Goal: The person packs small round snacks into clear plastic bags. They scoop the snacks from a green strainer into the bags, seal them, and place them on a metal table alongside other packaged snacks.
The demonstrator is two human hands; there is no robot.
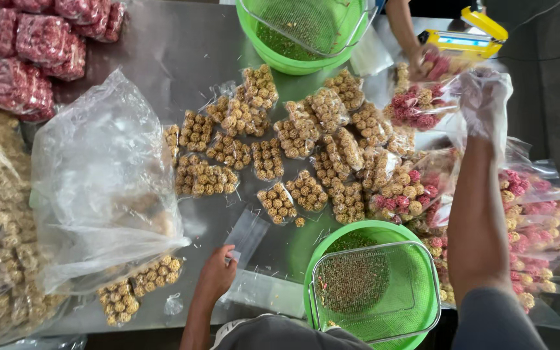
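Observation:
My left hand (217, 273) is low at the table's near edge and pinches a small empty clear bag (247, 232) by its bottom. My right hand (483, 97), covered by a loose clear plastic glove, is stretched far forward on the right. It hovers beside packets of pink coated balls (416, 107). The glove blurs its fingers, so I cannot tell whether it holds anything. Between my hands lie several small sealed packets of brown coated balls (273, 149) on the steel table (176, 58).
A green basin with a wire sieve (377, 291) sits near me; a second green basin (293, 39) is far. A large crumpled clear bag (98, 181) lies left. Another person's hand (422, 59) works by a yellow sealer (468, 35). Red packets (34, 45) are piled top left.

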